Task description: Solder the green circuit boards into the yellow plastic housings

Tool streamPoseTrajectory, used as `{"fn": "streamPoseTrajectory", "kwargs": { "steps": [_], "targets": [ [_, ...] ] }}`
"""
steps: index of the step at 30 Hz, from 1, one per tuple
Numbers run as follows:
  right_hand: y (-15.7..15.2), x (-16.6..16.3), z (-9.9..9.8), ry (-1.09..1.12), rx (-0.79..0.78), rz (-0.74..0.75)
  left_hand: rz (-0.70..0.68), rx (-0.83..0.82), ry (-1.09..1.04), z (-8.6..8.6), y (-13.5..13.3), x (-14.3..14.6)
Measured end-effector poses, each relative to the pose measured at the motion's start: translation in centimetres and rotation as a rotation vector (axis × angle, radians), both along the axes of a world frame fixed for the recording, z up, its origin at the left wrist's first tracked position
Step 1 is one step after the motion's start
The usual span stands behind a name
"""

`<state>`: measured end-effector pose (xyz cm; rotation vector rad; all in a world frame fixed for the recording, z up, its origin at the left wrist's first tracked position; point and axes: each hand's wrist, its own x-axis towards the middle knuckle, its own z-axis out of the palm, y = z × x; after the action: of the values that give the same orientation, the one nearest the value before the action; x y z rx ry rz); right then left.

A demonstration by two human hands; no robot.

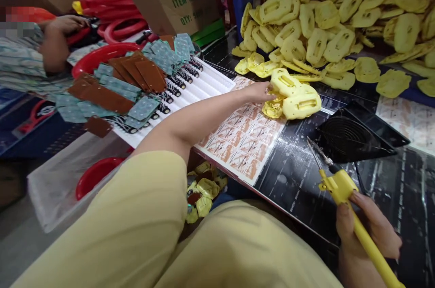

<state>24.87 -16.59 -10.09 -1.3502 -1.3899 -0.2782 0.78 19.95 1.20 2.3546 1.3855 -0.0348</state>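
My left hand [261,92] is on the yellow plastic housings [301,104], can't tell if it's gripping one yet, right hand [370,229] clenched round the soldering iron [340,186], so lifting one needs a clean pinch.

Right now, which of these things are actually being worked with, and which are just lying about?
In use:
- left hand touching the yellow plastic shells
- right hand gripping the soldering iron

Lying about:
- black fan grille
- cardboard box
- red hoops
- circuit boards
- printed sheet
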Motion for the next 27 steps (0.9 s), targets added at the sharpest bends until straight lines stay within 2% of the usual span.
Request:
{"fn": "streamPoseTrajectory", "kwargs": {
  "steps": [3,6,9,11,13,16,20,24,27],
  "targets": [
    [1.0,-0.9,0.9,-0.027,0.149,-0.007,-0.017,0.23,0.15,1.9,-2.4,0.5],
    [1.7,-1.0,0.9,-0.014,0.237,-0.061,-0.142,0.352,0.054,2.9,-3.7,2.9],
    [2.4,-0.7,0.3,-0.036,0.345,-0.11,-0.304,0.246,-0.009,2.3,-4.4,6.8],
    [2.7,-0.4,0.0,-0.038,0.387,-0.149,-0.351,0.146,0.029,1.5,-4.8,9.0],
    [2.8,-0.2,-0.2,-0.011,0.383,-0.189,-0.399,0.106,0.108,0.8,-5.1,9.8],
    [2.8,-0.2,-0.3,0.002,0.361,-0.219,-0.478,0.118,0.199,0.3,-5.6,8.2],
    [2.3,-0.2,-0.3,-0.049,0.301,-0.232,-0.581,0.117,0.239,0.7,-7.3,2.9],
    [2.2,-0.4,0.1,-0.075,0.156,-0.058,-0.702,0.143,0.182,0.5,-10.8,-1.5],
    [2.2,-0.9,0.8,-0.178,-0.072,0.072,-0.716,0.238,0.066,-0.7,-13.7,-3.7]
  ]
}}
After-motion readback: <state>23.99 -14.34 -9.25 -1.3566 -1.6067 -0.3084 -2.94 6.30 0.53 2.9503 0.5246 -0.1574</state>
